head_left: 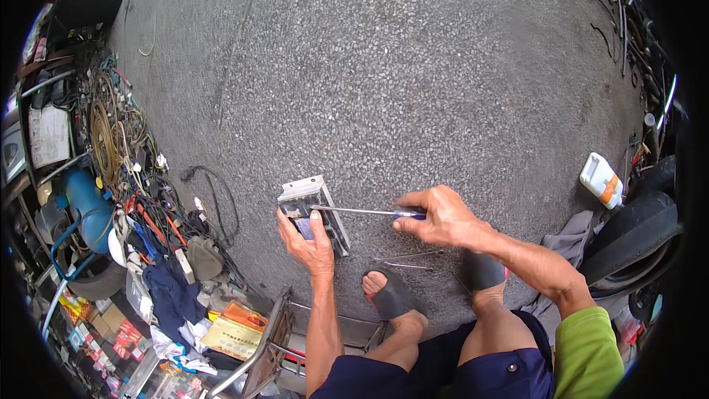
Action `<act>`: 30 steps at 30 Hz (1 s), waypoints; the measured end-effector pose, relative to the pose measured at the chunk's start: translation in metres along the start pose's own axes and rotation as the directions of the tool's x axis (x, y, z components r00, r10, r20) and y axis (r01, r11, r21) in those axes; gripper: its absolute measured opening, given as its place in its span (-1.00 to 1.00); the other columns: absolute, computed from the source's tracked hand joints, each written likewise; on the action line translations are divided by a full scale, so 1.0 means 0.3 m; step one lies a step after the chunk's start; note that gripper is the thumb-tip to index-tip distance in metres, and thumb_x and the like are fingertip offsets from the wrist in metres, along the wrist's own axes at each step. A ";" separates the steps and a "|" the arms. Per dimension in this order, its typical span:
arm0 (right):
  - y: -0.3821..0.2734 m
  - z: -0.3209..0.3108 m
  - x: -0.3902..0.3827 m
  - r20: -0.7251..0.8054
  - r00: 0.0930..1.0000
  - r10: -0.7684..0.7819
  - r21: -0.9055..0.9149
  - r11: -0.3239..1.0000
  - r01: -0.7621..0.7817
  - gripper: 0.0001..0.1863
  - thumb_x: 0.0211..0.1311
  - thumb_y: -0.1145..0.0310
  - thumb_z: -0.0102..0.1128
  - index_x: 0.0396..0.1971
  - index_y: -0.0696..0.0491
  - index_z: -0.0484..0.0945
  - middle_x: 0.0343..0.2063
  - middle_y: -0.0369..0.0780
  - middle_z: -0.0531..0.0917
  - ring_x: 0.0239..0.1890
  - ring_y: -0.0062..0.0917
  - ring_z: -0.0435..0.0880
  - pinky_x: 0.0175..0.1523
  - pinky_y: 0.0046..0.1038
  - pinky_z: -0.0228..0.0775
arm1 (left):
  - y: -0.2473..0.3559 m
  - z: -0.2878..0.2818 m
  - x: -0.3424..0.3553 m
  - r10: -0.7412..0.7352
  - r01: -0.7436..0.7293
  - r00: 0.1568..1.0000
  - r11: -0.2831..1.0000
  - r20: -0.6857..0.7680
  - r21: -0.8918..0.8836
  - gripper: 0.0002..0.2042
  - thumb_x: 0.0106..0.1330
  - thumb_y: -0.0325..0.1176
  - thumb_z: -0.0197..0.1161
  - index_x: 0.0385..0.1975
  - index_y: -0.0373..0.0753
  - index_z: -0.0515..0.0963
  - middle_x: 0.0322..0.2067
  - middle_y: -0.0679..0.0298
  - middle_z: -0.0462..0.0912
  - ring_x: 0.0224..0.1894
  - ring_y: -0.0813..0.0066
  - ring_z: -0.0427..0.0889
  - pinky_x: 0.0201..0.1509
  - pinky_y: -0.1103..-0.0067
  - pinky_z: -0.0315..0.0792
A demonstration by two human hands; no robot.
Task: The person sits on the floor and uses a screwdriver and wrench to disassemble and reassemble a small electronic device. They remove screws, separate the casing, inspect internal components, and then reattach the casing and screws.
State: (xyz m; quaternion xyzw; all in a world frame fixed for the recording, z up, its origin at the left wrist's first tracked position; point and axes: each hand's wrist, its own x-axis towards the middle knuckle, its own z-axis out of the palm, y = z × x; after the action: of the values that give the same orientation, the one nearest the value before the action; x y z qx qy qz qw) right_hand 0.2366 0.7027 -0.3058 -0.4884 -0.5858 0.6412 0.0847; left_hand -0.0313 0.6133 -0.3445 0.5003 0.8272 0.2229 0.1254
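Note:
My left hand is closed round a metal-cased box, silver-grey with a dark open side, and holds it up above the ground. Its thumb lies along the dark side. In my right hand is a long screwdriver with a blue handle, gripped between thumb and fingers. The shaft points left, and its tip meets the box's dark side near my left thumb. What the tip touches is too small to make out. Several thin metal tools lie on the ground near my feet.
Cables and clutter heap along the left, with a blue tank among them. A metal-framed stool stands beside my left forearm. To the right are a white bottle and black tyres. Rough grey pavement stretches ahead.

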 end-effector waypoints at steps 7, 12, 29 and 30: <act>0.055 0.054 -0.017 0.029 0.996 0.079 0.124 0.989 -0.082 -0.67 0.17 0.24 0.39 -0.15 0.14 0.68 -0.46 -0.07 0.70 -0.38 -0.27 0.71 -0.26 -0.24 0.51 | 0.008 0.001 -0.004 0.020 -0.020 1.000 0.998 0.001 0.054 -0.33 0.37 -0.16 0.27 0.28 -0.58 0.27 0.04 -0.27 0.50 0.06 -0.19 0.49 0.16 0.14 0.35; -0.033 0.057 -0.067 -0.144 0.917 -0.371 -0.514 0.820 0.251 -0.65 0.14 0.37 0.33 -0.07 0.14 0.58 -0.46 -0.23 0.60 -0.39 -0.34 0.62 -0.35 -0.27 0.52 | 0.018 0.008 -0.007 0.005 -0.004 1.000 0.999 -0.015 0.053 -0.33 0.37 -0.14 0.28 0.27 -0.58 0.28 0.01 -0.26 0.53 0.03 -0.17 0.50 0.13 0.13 0.37; -0.016 0.040 0.037 0.251 0.942 0.223 0.189 0.943 -0.273 -0.70 0.28 0.16 0.39 -0.20 0.10 0.73 -0.59 -0.33 0.67 -0.61 -0.68 0.56 -0.52 -0.54 0.40 | -0.016 0.016 -0.001 0.012 -0.008 0.998 0.997 -0.055 0.071 -0.23 0.27 0.05 0.36 0.22 -0.53 0.34 -0.06 -0.22 0.57 -0.03 -0.19 0.53 0.08 0.13 0.41; 0.042 0.043 0.027 0.212 0.963 0.168 0.166 0.965 -0.205 -0.71 0.27 0.16 0.39 -0.21 0.08 0.74 -0.58 -0.33 0.67 -0.59 -0.67 0.57 -0.51 -0.53 0.42 | 0.002 0.020 -0.015 -0.008 0.009 1.000 0.998 -0.023 0.056 -0.24 0.25 0.03 0.38 0.22 -0.51 0.35 -0.06 -0.21 0.58 -0.02 -0.18 0.53 0.08 0.13 0.42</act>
State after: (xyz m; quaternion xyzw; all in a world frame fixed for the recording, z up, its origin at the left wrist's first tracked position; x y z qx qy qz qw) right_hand 0.2290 0.6960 -0.3227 -0.4660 -0.4797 0.7434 0.0108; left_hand -0.0262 0.6110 -0.3495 0.4976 0.8366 0.2046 0.1030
